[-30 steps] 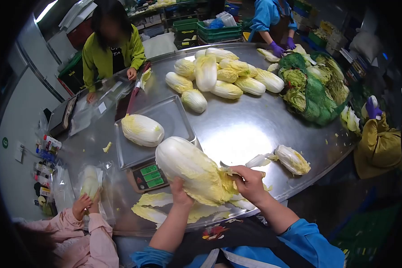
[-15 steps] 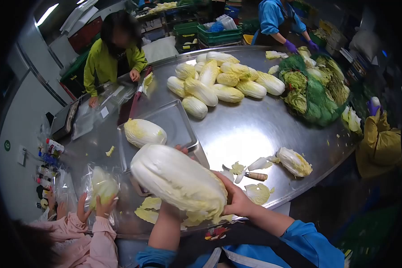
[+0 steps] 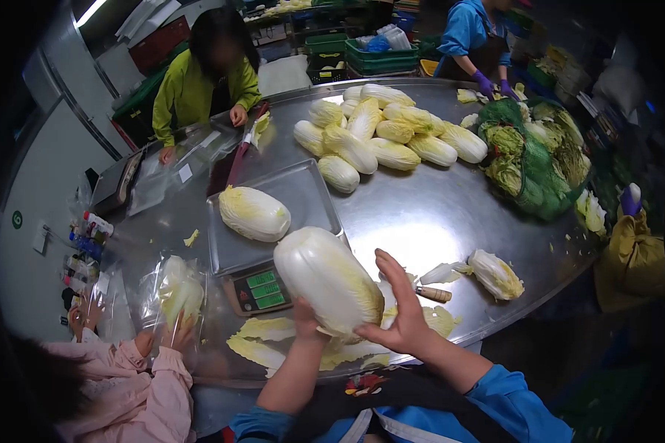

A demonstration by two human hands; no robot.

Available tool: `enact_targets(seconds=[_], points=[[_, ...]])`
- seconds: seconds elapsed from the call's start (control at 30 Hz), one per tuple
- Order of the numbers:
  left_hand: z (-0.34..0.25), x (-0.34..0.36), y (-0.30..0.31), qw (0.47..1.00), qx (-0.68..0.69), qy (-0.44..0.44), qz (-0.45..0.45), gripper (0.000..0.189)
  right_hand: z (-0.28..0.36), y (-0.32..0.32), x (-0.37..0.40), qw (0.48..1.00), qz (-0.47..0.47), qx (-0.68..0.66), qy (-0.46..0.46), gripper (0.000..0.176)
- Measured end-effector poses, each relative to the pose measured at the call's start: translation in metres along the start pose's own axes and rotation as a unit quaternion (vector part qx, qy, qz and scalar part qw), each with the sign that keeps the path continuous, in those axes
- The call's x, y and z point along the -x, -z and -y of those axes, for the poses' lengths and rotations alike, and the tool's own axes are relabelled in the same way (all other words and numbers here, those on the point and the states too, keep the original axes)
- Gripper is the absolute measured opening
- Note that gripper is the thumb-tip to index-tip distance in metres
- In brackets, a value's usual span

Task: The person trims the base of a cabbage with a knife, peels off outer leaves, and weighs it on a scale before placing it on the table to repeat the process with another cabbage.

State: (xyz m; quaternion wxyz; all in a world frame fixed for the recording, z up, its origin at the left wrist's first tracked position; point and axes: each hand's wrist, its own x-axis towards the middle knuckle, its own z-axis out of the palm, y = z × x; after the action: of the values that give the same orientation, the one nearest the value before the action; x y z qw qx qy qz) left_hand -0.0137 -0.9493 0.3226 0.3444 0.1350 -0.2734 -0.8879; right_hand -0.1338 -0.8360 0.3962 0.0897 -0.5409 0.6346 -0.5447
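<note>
A large napa cabbage [image 3: 329, 280] is held up over the table's near edge. My left hand [image 3: 308, 319] supports its lower left side, the fingers partly hidden behind it. My right hand [image 3: 403, 317] has its fingers spread, its thumb against the cabbage's lower right end. Another cabbage [image 3: 255, 213] lies on the metal tray [image 3: 314, 184] of a scale, whose green display [image 3: 264, 289] shows just left of the held cabbage. Loose leaves [image 3: 255, 347] lie below the scale. A wooden-handled knife [image 3: 434, 294] rests right of my right hand, near a smaller cabbage [image 3: 495, 275].
Cabbages [image 3: 377, 133] are piled at the table's far middle, a green net sack [image 3: 532, 162] to their right. A person in pink [image 3: 148, 376] handles a bagged cabbage [image 3: 179, 292] at left. People in green [image 3: 207, 88] and blue [image 3: 469, 37] stand across the table.
The held cabbage has turned more upright and shifted right in view, uncovering the scale display. My right hand's fingers have come off the cabbage and spread. The person in green has leaned forward.
</note>
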Motion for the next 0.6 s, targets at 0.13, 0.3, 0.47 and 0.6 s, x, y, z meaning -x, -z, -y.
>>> enact_targets(seconds=[0.13, 0.3, 0.47, 0.6], points=[[0.002, 0.003, -0.007, 0.963, -0.249, -0.047, 0.087, 0.095, 0.0, -0.023, -0.008, 0.988, 0.006, -0.106, -0.114, 0.099], [-0.018, 0.005, -0.021, 0.941, -0.304, -0.065, 0.137, 0.112, 0.0, -0.023, -0.006, 0.975, 0.035, -0.186, -0.112, 0.1], [-0.007, 0.012, -0.019, 0.924, -0.338, -0.108, 0.143, 0.108, -0.008, -0.027, 0.001, 0.976, -0.001, -0.192, -0.099, 0.086], [-0.003, 0.014, -0.017, 0.934, -0.326, -0.094, 0.113, 0.106, -0.012, -0.028, 0.003, 0.973, -0.047, -0.214, -0.075, 0.064]])
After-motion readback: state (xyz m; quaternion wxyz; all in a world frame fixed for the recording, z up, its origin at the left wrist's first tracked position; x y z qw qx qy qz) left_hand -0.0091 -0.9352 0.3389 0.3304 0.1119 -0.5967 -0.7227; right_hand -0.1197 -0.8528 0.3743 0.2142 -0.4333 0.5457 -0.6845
